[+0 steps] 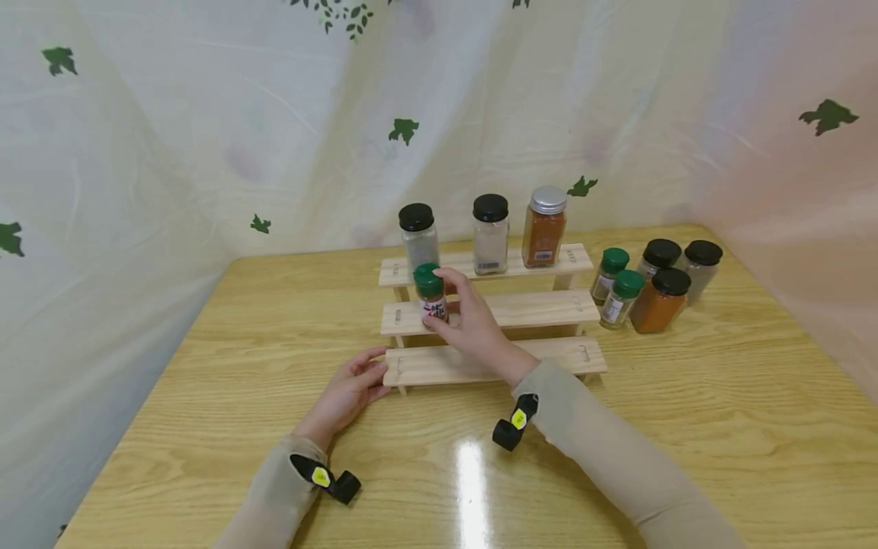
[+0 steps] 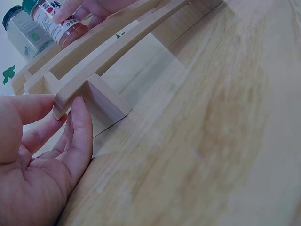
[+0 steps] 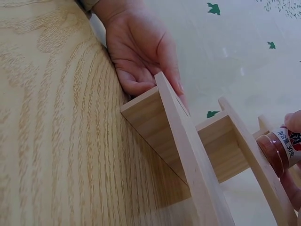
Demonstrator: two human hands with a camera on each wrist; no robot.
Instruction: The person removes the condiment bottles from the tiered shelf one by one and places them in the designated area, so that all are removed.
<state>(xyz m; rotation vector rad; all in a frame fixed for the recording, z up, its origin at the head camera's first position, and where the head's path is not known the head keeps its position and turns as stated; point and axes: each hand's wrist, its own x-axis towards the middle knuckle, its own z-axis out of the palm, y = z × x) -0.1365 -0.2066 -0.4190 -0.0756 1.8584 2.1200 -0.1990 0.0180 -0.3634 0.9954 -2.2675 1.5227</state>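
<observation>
A three-tier wooden spice rack (image 1: 490,362) stands on the table. My right hand (image 1: 476,324) holds a small green-capped spice jar (image 1: 434,303) upright at the left end of the middle tier, thumb and fingers on its sides. In the right wrist view, the jar's reddish-brown base (image 3: 273,153) is right at the edge of that tier. My left hand (image 1: 353,389) pinches the left end of the lowest tier; the left wrist view shows the thumb and fingers on either side of the board's end (image 2: 60,106).
On the top tier stand a black-capped jar (image 1: 421,244), another black-capped jar (image 1: 490,236) and a silver-capped jar of orange-brown powder (image 1: 544,236). Right of the rack, several jars with green or black caps cluster on the table (image 1: 741,381), including an orange one (image 1: 657,309). A patterned cloth (image 1: 274,137) hangs behind.
</observation>
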